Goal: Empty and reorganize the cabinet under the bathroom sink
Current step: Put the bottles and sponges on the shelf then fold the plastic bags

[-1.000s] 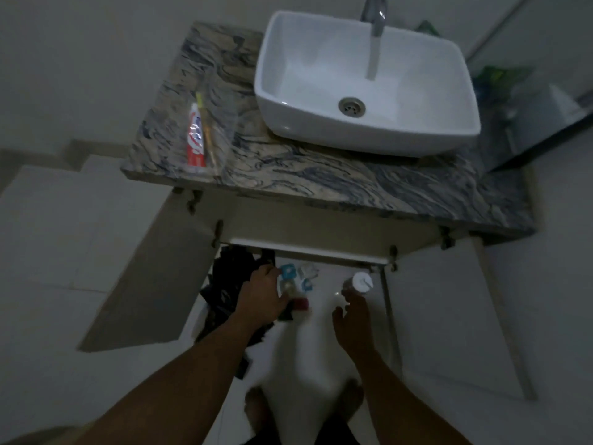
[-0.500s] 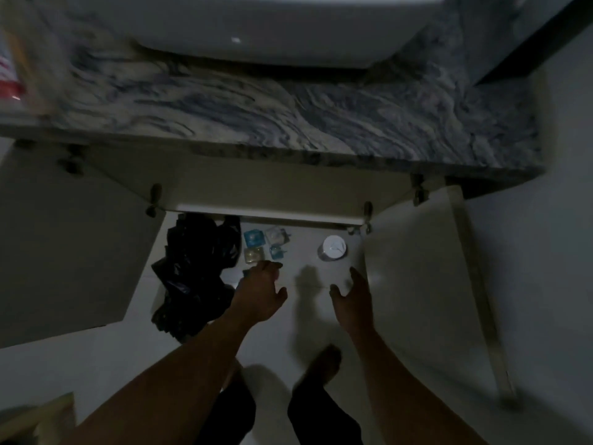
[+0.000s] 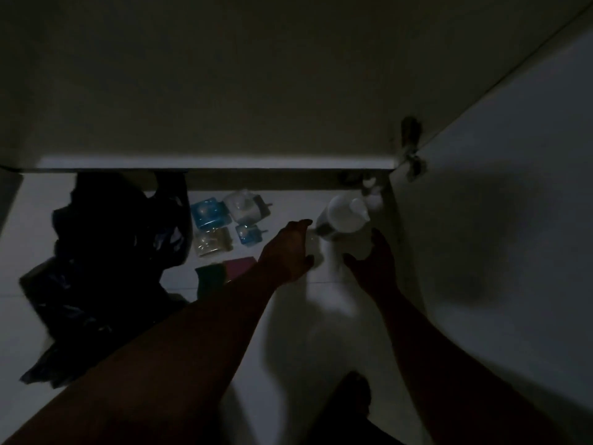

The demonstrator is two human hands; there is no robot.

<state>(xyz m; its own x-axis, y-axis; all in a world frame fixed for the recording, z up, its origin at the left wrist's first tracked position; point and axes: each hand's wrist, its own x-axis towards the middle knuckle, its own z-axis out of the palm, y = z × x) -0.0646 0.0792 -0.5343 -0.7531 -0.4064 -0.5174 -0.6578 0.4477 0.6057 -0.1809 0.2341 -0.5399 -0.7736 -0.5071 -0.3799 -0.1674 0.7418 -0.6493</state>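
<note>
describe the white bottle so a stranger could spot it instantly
Look into the open cabinet, at its right end by the door hinge. The white bottle stands between both hands. It is tall, plain white with a spouted cap, unlike the small blue packets further left.

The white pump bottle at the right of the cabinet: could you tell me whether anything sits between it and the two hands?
Nothing visible does. The left hand and right hand flank the white pump bottle; the small packets lie off to its left.
</note>
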